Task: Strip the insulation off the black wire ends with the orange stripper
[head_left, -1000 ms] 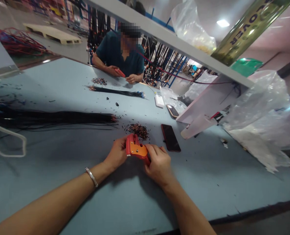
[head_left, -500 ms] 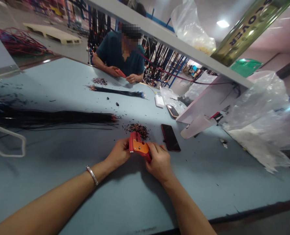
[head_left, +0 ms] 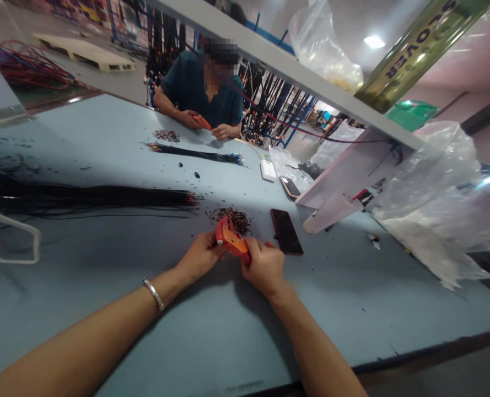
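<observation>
Pale blue worktable carries a bundle of black wires, a heap of stripped bits and a dark phone. Near its middle, the right hand grips the handle of a red-orange wire stripper, fingers curled shut around it. The left hand pinches the tool's head, just before the heap.

Only one piece of lettering could be read: a slanted olive-green strip in the upper right of the frame bore pale capitals, of which "LOVER" showed, with part of a further letter above it. Nothing else carried legible text.
</observation>
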The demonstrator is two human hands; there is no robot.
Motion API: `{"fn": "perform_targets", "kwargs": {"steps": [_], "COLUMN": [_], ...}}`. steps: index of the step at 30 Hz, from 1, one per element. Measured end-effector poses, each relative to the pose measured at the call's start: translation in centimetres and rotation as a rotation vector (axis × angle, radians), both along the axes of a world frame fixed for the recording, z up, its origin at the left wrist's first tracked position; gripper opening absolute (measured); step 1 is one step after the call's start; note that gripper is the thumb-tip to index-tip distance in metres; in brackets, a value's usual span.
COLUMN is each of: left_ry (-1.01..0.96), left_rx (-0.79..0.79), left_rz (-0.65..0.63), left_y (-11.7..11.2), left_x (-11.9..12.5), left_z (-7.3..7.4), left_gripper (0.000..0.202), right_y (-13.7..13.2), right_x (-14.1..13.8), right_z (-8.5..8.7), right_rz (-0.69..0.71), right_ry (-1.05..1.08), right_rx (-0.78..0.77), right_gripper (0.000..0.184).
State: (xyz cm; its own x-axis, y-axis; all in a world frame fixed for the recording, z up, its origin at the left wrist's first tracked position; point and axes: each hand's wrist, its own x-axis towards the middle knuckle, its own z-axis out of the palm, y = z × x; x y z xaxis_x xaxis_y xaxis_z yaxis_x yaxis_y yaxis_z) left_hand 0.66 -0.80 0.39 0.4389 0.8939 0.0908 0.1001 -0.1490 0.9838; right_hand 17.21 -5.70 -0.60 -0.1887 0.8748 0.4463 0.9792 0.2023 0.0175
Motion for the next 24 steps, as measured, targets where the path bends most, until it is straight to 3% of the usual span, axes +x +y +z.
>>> {"fn": "perform_targets", "kwargs": {"steps": [12,16,18,20,24], "left_ry": [-0.023,0.025,0.057,0.07,0.046], "left_rx": [0.05,0.048,0.057,0.066,0.054], "left_rz": [0.042,0.153,0.238,0.304,0.357], "left_y": [0.0,0.1,0.1,0.1,0.2], "left_x": [0.2,0.2,0.2,0.2,0.0], "left_z": [0.0,-0.4,-0.5,-0.6,-0.4], "left_gripper": [0.03,0.027,0.027,0.027,0.027], "right_y": [0.5,0.4,0.1,-0.3,-1.2], "right_x": [-0.3,-0.3,-0.2,0.1,0.7], "right_z": [0.2,0.9,1.6,2.3,3.0], "right_rz": [-0.08,-0.116,-0.137,-0.12,0.083], "right_ry": [-0.018,0.069,0.244,0.552,1.453], "right_rx": [-0.103,-0.11,-0.129,-0.204,-0.551], "right_gripper": [0.015,0.019,0.023,0.023,0.027]}}
